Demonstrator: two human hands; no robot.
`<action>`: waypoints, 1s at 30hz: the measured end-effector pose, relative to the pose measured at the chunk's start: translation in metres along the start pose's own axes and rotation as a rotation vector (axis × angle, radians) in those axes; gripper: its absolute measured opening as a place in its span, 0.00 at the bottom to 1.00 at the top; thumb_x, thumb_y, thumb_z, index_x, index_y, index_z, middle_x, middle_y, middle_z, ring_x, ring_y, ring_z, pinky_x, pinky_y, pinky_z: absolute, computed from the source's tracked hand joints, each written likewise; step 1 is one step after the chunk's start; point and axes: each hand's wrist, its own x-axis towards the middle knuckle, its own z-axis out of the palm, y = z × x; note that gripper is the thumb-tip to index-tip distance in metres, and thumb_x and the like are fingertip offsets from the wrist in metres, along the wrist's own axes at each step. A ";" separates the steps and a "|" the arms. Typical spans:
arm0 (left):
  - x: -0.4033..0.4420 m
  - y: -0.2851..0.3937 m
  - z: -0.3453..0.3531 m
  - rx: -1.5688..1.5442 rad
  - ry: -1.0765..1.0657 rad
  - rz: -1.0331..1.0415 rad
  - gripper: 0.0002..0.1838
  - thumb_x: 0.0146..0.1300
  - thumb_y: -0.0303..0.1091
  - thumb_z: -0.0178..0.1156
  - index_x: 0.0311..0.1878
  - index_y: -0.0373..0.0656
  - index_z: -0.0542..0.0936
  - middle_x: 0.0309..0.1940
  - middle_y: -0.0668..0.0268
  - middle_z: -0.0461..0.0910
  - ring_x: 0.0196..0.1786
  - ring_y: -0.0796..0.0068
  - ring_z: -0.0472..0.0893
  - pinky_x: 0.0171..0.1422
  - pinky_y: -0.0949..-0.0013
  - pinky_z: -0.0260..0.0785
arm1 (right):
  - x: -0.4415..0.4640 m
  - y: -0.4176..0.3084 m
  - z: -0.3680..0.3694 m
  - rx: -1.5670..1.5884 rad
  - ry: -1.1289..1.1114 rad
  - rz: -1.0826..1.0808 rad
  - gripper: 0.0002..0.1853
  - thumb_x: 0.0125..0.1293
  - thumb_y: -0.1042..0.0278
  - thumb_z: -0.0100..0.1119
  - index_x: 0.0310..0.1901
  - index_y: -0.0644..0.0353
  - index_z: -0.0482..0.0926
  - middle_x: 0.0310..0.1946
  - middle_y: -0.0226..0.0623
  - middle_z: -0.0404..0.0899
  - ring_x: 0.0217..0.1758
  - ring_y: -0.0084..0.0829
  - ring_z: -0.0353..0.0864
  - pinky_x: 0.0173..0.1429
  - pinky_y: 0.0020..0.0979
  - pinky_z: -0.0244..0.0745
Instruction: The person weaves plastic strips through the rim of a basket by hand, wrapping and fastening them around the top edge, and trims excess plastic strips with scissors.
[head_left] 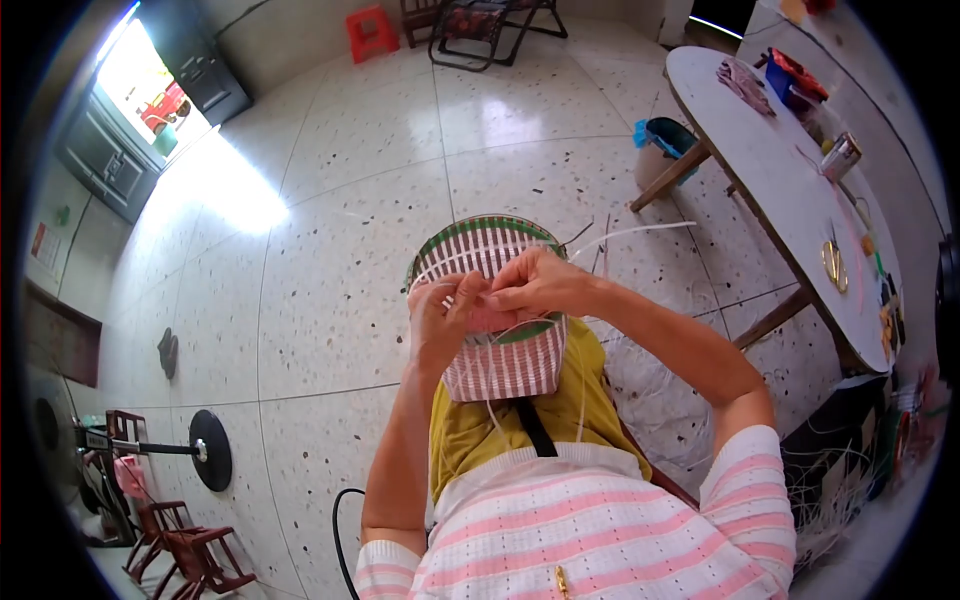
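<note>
White strip (645,230) beside the right hand (535,284) is best kept untwisted; above the basket (505,372), this and the left hand (440,308) seem pinching, what I cannot tell.

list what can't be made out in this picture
Head view: anything inside the left hand and right hand, hidden by their fingers.
Head view: much of the inside of the basket, behind both hands.
Head view: lettering on the can, too small.
Head view: top of the folding chair, cut off by the upper edge.
</note>
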 end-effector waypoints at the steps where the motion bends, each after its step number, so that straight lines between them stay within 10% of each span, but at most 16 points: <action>1: 0.000 0.004 0.000 0.036 -0.051 0.033 0.13 0.73 0.37 0.59 0.46 0.35 0.83 0.25 0.68 0.82 0.30 0.82 0.78 0.37 0.74 0.72 | 0.000 -0.002 0.003 0.009 -0.003 -0.014 0.09 0.64 0.68 0.67 0.35 0.67 0.86 0.23 0.31 0.83 0.22 0.14 0.74 0.25 0.15 0.66; 12: 0.022 -0.010 -0.050 -0.209 0.377 -0.143 0.21 0.73 0.46 0.58 0.33 0.35 0.80 0.20 0.66 0.79 0.21 0.80 0.79 0.27 0.76 0.72 | 0.003 0.002 -0.009 0.058 -0.193 0.046 0.08 0.64 0.70 0.66 0.37 0.68 0.85 0.25 0.32 0.83 0.23 0.13 0.74 0.26 0.17 0.68; 15: 0.017 0.002 -0.040 -0.551 0.323 -0.241 0.18 0.72 0.43 0.60 0.45 0.33 0.81 0.23 0.65 0.81 0.25 0.79 0.81 0.32 0.76 0.73 | 0.004 0.003 -0.003 0.075 -0.124 0.002 0.07 0.64 0.71 0.66 0.37 0.68 0.85 0.25 0.31 0.82 0.22 0.14 0.73 0.25 0.17 0.67; 22: 0.001 0.012 -0.001 -0.164 -0.041 -0.026 0.07 0.69 0.29 0.60 0.42 0.35 0.82 0.25 0.67 0.81 0.26 0.82 0.77 0.33 0.75 0.71 | 0.005 -0.003 0.012 0.080 0.052 -0.014 0.09 0.63 0.72 0.69 0.38 0.70 0.85 0.25 0.34 0.84 0.21 0.13 0.73 0.23 0.16 0.67; 30: 0.024 0.000 -0.035 -0.358 0.407 -0.092 0.13 0.73 0.34 0.57 0.36 0.34 0.79 0.20 0.65 0.78 0.20 0.77 0.79 0.26 0.73 0.74 | 0.006 -0.003 0.004 0.087 -0.128 0.047 0.08 0.66 0.71 0.66 0.38 0.68 0.85 0.26 0.34 0.83 0.20 0.12 0.71 0.23 0.16 0.65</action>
